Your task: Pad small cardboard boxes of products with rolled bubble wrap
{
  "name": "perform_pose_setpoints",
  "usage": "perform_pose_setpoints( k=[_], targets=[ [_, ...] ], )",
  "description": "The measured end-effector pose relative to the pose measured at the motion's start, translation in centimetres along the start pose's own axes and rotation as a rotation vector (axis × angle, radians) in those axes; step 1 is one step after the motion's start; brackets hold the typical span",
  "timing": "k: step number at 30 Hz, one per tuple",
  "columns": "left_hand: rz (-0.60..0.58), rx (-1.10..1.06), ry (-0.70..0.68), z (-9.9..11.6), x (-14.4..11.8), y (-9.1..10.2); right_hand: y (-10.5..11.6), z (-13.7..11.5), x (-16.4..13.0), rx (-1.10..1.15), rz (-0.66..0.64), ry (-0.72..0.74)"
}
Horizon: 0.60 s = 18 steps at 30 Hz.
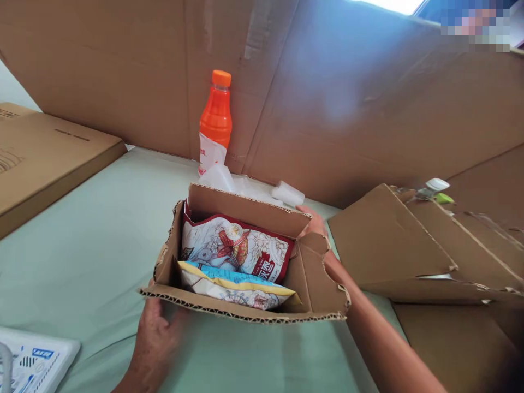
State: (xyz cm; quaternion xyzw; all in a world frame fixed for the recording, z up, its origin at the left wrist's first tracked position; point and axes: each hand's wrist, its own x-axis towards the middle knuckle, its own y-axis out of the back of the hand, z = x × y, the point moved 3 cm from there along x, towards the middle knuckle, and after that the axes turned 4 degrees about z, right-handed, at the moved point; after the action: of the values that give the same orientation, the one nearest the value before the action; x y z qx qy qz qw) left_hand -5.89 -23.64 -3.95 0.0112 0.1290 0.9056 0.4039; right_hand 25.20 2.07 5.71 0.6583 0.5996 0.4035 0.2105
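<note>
A small open cardboard box [323,273] is between my hands, tilted so that I look down into it. Inside, a dark red and white printed packet [237,245] leans at the back, with a blue, yellow and white packet [245,289] in front of it. My left hand [153,327] grips the box at its front left corner, fingertips hidden beneath it and slightly blurred. Around the back right corner my right hand [314,221] is closed on the box, most of its fingers out of sight behind the cardboard.
An orange bottle [215,120] stands by the tall cardboard wall [368,109]. Near it lie clear plastic film [219,177] and a whitish roll [289,194]. A flat carton [61,153] is at left, a larger opened carton [388,234] at right, a white printed item [36,360] at bottom left.
</note>
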Motion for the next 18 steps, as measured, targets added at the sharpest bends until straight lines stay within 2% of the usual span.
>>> perform_pose_setpoints(
  k=[3,5,7,9,11,14,16,18],
  targets=[
    [-0.007,0.105,-0.003,-0.7,0.2,0.1,-2.4,0.0,5.6,0.003,0.056,-0.022],
    [0.037,0.151,-0.057,-0.5,0.0,0.0,-3.1,0.4,7.8,0.023,0.099,-0.072],
    [0.081,0.176,-0.109,0.2,-0.2,0.0,-2.4,1.2,8.6,0.055,0.152,-0.133],
    [0.072,0.159,-0.113,0.9,-0.4,-0.2,-0.7,2.2,7.6,0.103,0.209,-0.179],
    [0.019,0.087,-0.096,1.6,-0.2,-0.3,1.6,3.1,4.7,0.163,0.247,-0.205],
    [-0.070,-0.044,-0.104,2.8,0.2,-0.4,4.7,4.2,-2.7,0.296,0.237,-0.247],
    [-0.031,-0.051,-0.178,3.8,0.1,0.1,6.2,4.7,-8.7,0.491,0.200,-0.332],
    [0.086,-0.025,-0.335,4.9,-0.9,1.1,7.2,4.7,-14.6,0.690,0.172,-0.435]
  ],
)
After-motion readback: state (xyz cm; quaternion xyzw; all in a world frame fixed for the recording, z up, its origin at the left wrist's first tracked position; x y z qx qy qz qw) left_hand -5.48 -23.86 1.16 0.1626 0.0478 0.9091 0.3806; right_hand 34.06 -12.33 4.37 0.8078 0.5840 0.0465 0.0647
